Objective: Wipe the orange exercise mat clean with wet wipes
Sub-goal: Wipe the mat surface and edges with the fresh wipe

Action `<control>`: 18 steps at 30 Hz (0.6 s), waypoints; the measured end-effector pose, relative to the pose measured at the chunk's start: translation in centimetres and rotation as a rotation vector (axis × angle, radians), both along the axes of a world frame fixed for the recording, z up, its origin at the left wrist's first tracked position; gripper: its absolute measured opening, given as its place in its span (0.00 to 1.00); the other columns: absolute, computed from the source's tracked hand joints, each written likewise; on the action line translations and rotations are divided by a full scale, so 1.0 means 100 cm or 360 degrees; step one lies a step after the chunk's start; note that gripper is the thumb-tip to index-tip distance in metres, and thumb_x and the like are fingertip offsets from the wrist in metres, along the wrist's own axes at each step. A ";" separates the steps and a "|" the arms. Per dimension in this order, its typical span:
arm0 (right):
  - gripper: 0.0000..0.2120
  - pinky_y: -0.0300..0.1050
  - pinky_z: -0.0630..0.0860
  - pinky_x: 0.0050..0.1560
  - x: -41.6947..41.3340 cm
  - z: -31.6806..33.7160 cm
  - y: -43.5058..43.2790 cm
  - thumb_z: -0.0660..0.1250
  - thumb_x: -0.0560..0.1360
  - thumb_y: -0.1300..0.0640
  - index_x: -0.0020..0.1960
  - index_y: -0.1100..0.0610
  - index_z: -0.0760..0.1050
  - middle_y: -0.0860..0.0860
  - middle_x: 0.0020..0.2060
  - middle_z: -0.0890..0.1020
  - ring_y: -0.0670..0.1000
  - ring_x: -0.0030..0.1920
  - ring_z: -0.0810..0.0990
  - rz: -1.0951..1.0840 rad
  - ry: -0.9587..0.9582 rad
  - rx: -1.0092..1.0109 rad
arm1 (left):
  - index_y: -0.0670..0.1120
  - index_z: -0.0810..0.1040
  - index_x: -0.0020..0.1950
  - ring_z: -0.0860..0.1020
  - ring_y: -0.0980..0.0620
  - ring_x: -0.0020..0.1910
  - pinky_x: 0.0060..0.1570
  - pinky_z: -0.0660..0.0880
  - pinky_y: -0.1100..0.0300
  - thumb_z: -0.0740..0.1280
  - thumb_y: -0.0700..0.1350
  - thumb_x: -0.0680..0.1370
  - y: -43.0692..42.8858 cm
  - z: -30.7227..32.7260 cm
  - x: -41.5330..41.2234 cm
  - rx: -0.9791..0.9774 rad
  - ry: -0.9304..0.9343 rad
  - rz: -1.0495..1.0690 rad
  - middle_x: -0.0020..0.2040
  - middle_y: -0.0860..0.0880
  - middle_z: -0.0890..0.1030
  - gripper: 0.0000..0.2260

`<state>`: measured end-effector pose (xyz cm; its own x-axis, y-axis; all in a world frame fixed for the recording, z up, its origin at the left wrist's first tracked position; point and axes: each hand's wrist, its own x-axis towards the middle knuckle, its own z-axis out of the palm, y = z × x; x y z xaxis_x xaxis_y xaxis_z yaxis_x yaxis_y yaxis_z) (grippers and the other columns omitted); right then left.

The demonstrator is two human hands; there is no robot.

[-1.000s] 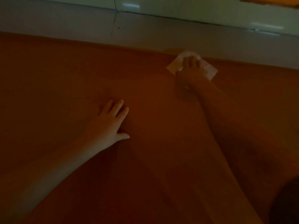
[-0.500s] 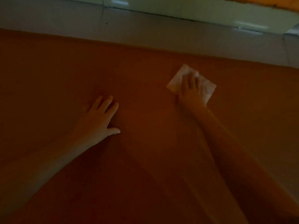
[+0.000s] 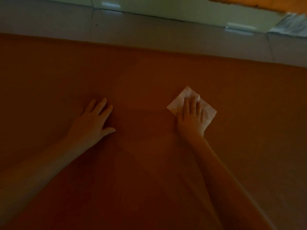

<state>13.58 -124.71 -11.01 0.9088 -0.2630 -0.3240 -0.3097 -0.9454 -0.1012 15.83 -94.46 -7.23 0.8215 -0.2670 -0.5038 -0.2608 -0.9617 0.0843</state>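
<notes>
While the wiping step is under way, the left hand is lying flat on the orange exercise mat, fingers straight and slightly spread, grasping nothing. It is probably bracing the person's weight. Right of it, well apart, the right hand is pressing a white wet wipe flat against the mat with straight fingers, not curling round it. The wipe is lying as a diamond in the middle of the mat's width, its corners poking out around the hand.

As a judgement, this is mid-stroke, and the task is far from provably done. The next move is calling for steady downward pressure so the wipe is sliding with the palm and not bunching or slipping out. It should also be overlapping into the stretch between the hands or toward the far edge.

Dim light is hiding any dirt or damp streaks, so the cleaned area cannot be told. The wipe's middle is sitting under the palm, and the right thumb is hard to make out. The mat is running off the left, right and near sides, and both forearms are leaving at the bottom. Beyond the far edge, grey floor is showing. At top right, a crinkled silvery thing is too blurred to name.
</notes>
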 end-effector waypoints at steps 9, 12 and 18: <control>0.28 0.49 0.32 0.72 -0.060 0.011 0.063 0.46 0.82 0.47 0.78 0.48 0.40 0.51 0.76 0.35 0.50 0.74 0.32 0.1024 0.0082 0.0268 | 0.53 0.48 0.79 0.42 0.46 0.78 0.75 0.49 0.45 0.58 0.60 0.80 0.004 0.006 -0.031 0.0003 0.0089 -0.0072 0.79 0.51 0.40 0.32; 0.27 0.54 0.39 0.74 -0.049 0.006 0.036 0.48 0.83 0.49 0.79 0.50 0.42 0.54 0.77 0.38 0.53 0.76 0.37 0.0761 0.0067 0.0125 | 0.54 0.47 0.79 0.42 0.46 0.78 0.76 0.50 0.46 0.55 0.62 0.80 0.003 0.013 -0.047 0.0081 0.0207 -0.0114 0.79 0.52 0.39 0.32; 0.27 0.57 0.38 0.74 -0.083 0.012 0.020 0.44 0.83 0.47 0.78 0.50 0.39 0.55 0.76 0.36 0.56 0.76 0.36 0.0188 0.0117 0.0128 | 0.55 0.47 0.79 0.42 0.46 0.78 0.75 0.51 0.44 0.55 0.63 0.80 -0.011 0.027 -0.085 0.0060 0.0370 -0.0111 0.79 0.54 0.39 0.32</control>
<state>5.29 -122.69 -9.83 0.9050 -0.1258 -0.4063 -0.2058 -0.9655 -0.1594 7.34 -95.54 -4.50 0.6625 -0.2967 -0.6878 -0.3046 -0.9456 0.1145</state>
